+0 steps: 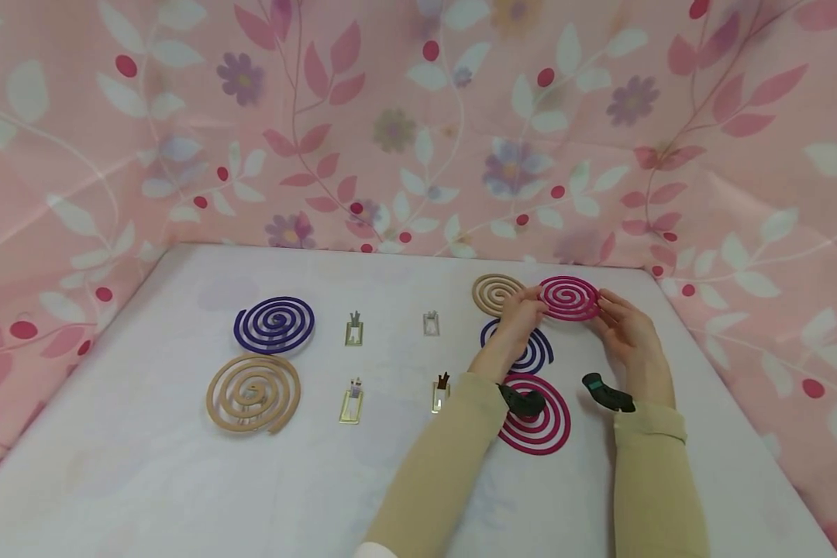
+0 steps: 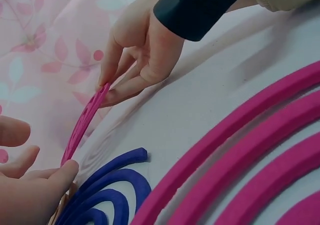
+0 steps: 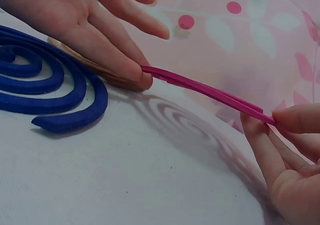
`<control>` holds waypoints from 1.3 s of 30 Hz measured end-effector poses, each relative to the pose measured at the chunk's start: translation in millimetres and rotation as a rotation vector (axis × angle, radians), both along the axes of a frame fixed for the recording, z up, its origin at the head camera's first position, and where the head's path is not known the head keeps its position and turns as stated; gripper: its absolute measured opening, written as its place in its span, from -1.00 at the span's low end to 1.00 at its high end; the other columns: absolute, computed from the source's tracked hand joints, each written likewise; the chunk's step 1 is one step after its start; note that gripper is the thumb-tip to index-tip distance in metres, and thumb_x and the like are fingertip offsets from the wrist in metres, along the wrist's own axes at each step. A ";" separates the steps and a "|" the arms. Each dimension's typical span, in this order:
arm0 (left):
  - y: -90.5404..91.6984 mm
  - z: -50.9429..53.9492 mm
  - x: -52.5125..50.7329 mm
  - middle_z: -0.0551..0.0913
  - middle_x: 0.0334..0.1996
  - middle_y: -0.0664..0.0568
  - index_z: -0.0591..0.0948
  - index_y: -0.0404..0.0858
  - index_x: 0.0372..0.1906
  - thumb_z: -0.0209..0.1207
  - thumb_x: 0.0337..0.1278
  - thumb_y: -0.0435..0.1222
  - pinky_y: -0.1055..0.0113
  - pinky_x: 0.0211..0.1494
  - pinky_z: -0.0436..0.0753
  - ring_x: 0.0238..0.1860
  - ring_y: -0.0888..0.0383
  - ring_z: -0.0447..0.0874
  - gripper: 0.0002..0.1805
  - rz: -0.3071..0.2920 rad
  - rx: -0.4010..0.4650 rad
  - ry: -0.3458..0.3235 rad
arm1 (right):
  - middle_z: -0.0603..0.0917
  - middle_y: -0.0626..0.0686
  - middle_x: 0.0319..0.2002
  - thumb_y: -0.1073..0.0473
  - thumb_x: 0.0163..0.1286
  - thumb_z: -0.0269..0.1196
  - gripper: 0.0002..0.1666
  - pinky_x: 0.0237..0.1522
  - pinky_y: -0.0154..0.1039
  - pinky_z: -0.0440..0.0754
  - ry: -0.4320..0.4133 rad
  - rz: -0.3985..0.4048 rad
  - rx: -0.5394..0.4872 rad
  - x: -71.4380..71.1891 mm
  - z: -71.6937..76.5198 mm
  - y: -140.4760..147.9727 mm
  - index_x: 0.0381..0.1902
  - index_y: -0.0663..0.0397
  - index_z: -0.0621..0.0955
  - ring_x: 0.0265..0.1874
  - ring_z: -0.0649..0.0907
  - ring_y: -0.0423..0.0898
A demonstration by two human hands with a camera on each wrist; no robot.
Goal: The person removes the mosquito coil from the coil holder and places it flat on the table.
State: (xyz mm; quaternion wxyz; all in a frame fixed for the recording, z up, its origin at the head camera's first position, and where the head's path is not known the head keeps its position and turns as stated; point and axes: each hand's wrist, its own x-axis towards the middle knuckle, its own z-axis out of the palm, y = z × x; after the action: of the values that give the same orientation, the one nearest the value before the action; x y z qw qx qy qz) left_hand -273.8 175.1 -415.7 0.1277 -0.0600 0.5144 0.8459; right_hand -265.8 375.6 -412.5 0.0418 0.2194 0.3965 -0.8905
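Note:
Both hands hold a pink mosquito coil [image 1: 566,294] above the back right of the table. Its left edge is pinched by the left hand [image 1: 518,319], its right edge by the right hand [image 1: 631,333]. In the right wrist view the coil [image 3: 205,91] appears nearly edge-on, its shadow on the cloth below. Close to the left hand lie a tan coil [image 1: 497,277] and a blue coil [image 1: 547,349], partly hidden by that hand. Nearer the front is another pink coil [image 1: 563,411], partly covered by the left wrist camera.
Several small metal coil stands, such as one gold stand [image 1: 351,404] and one silver stand [image 1: 430,323], stand mid-table. At left, a blue coil [image 1: 274,319] and a tan coil [image 1: 212,395] sit over metal stands. Flowered pink cloth [image 1: 404,155] surrounds the white table [image 1: 146,480].

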 end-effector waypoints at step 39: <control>4.6 -9.8 10.2 0.36 0.44 -0.21 0.46 -0.35 0.34 0.13 0.04 -0.62 0.11 0.53 0.27 0.51 -0.06 0.19 -0.35 -0.068 -0.125 0.015 | 0.61 0.02 0.07 0.45 0.34 0.20 -0.36 0.15 -0.32 0.52 -0.098 -0.100 0.864 -9.4 -3.1 -35.8 0.38 0.19 0.45 -0.09 0.50 -0.28</control>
State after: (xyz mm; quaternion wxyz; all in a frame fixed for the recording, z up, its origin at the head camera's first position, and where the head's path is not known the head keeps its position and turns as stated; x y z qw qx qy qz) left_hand -263.6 179.8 -425.5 0.1486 -0.0438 0.5690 0.8076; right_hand -275.2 339.9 -415.6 -0.0783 0.2776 0.7190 -0.6323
